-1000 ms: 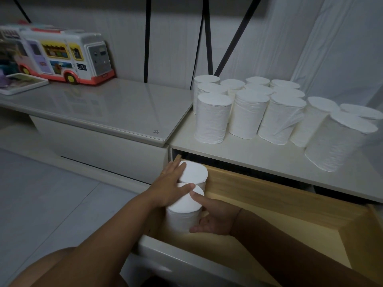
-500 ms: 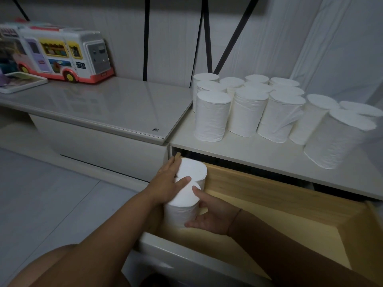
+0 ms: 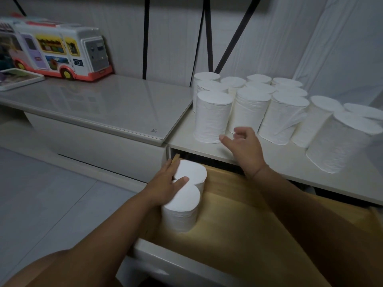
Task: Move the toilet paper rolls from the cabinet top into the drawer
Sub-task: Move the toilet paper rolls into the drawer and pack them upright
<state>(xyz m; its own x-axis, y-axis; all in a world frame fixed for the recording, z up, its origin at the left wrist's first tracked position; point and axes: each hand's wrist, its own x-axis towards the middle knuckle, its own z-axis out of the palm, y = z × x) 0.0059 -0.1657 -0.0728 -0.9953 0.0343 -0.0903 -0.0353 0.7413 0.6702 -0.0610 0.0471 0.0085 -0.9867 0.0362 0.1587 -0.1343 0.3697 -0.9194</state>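
Drawer (image 3: pixel 238 222) got its second roll (image 3: pixel 182 206), steadied flat-palmed by the left hand (image 3: pixel 165 187). Right hand (image 3: pixel 244 148) was lifted off, empty and open-fingered, toward the front roll (image 3: pixel 211 117) up top.

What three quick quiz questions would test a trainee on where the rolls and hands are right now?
1. How many rolls stand in the drawer?
2. True or false: the right hand grips a roll.
3. Which hand rests on the drawer rolls?

Key:
1. Two.
2. False; it is open, reaching toward the front-left roll on the cabinet top.
3. The left hand.
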